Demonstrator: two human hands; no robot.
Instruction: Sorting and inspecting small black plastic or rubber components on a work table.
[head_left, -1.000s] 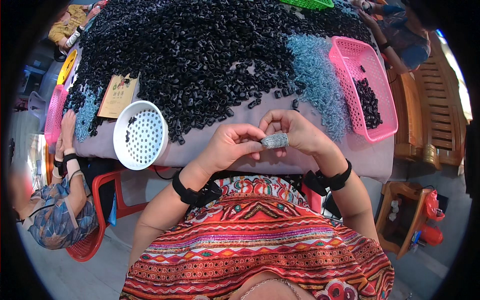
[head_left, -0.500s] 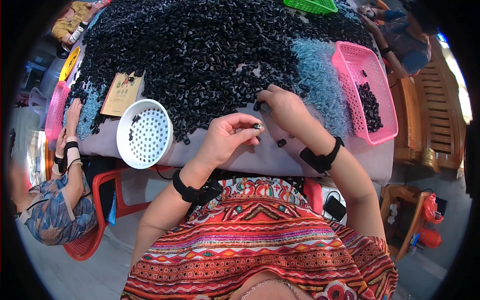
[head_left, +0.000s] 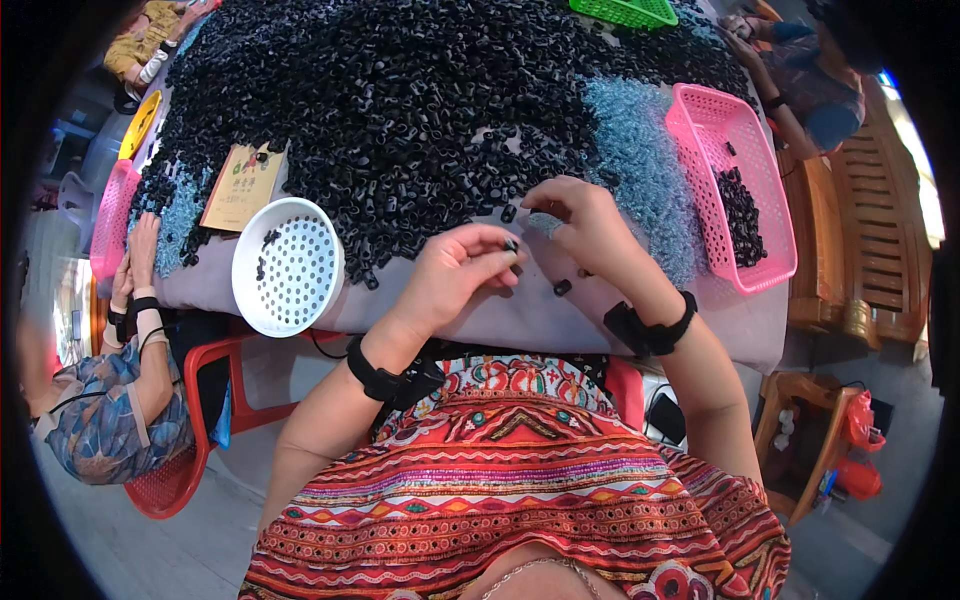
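My left hand (head_left: 455, 275) is closed, pinching a small black plastic part (head_left: 511, 244) between thumb and fingertips above the cloth. Opposite it, my right hand (head_left: 590, 228) has its index finger lifted away from the thumb, while small clear bluish plastic pieces (head_left: 545, 224) appear cupped in its curled fingers. One loose black part (head_left: 508, 213) lies just off the right fingertips, and another black part (head_left: 562, 287) rests below that hand. Beyond both hands spreads a large heap of black plastic parts (head_left: 420, 130). A pile of clear bluish pieces (head_left: 645, 160) borders it to the right.
A white perforated basket (head_left: 240, 270) stands left of my left hand, near a yellowish booklet (head_left: 240, 185). The pink basket (head_left: 785, 215) at right holds black parts. A green basket (head_left: 625, 12) is at the far side. Other people sit around the table, one on a red chair (head_left: 205, 400).
My right index finger has lifted and opened from the thumb, leaving a black part on the cloth beside it. My left hand has turned its black part slightly.
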